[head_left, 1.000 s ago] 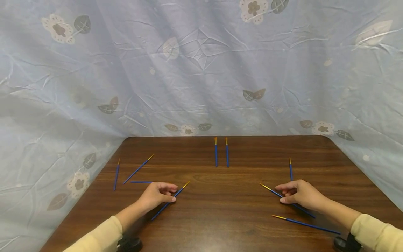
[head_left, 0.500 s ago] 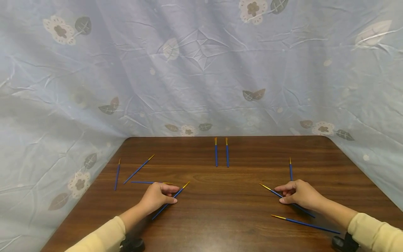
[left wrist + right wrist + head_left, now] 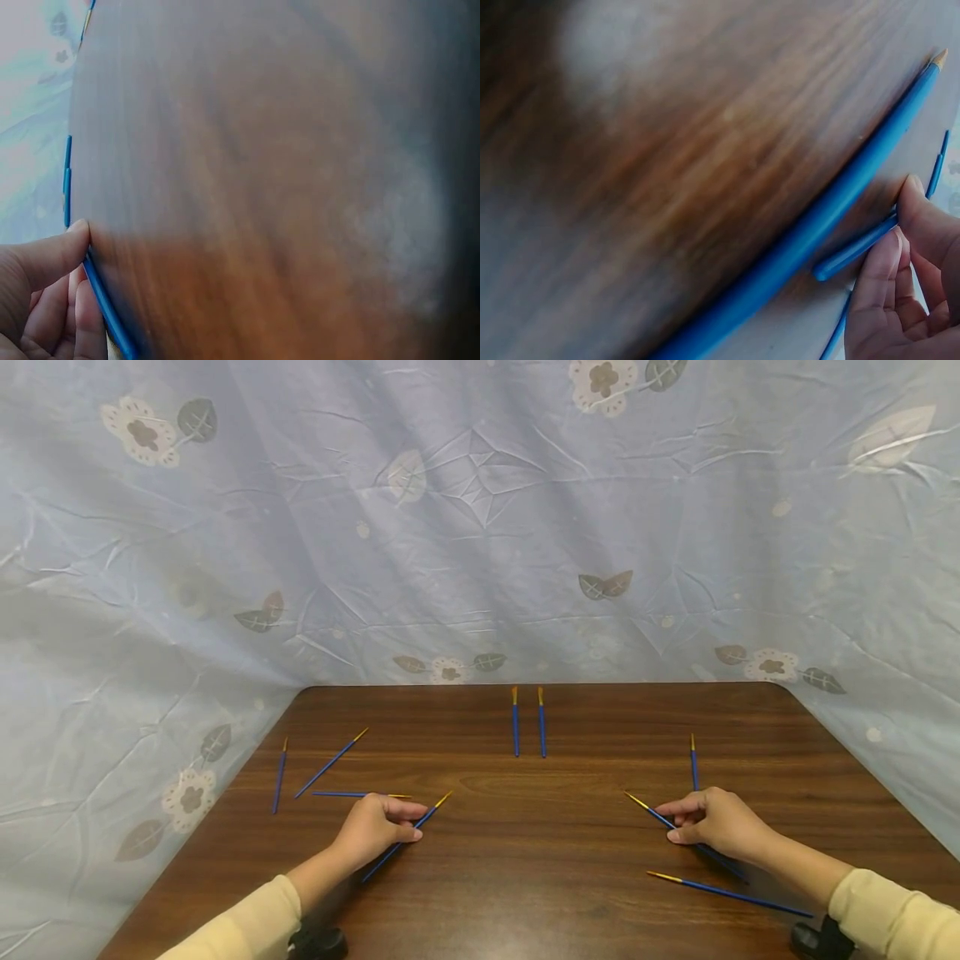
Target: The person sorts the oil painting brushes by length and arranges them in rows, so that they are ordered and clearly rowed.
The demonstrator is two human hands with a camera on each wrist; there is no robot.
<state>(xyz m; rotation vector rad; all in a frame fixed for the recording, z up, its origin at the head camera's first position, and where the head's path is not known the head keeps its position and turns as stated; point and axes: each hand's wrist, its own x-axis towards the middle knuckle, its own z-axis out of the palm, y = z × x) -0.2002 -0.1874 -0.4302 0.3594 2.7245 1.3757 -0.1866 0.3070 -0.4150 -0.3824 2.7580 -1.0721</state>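
Note:
In the head view my left hand (image 3: 375, 832) pinches a thin blue paintbrush (image 3: 385, 861) between thumb and fingers. Its yellow tip points away to the right. The left wrist view shows the thumb on that blue handle (image 3: 109, 309). On the right, my right hand (image 3: 722, 823) pinches another blue paintbrush (image 3: 722, 860), tip pointing away to the left. Its handle end (image 3: 853, 252) sticks out below the fingers in the right wrist view. Nearer me lies a loose paintbrush (image 3: 738, 893), large in the foreground of the right wrist view.
Two paintbrushes (image 3: 515, 727) lie parallel at the back middle of the brown table (image 3: 525, 860). Several more lie at the left, including a slanted paintbrush (image 3: 330, 764) and one flat paintbrush (image 3: 337, 793) beside my left hand. Another paintbrush (image 3: 694, 768) lies beyond my right hand. A patterned cloth (image 3: 480, 568) hangs behind.
The paintbrush in my right hand has shifted slightly, its tip moving a little right and away from me. My left hand has moved slightly right, then stayed still.

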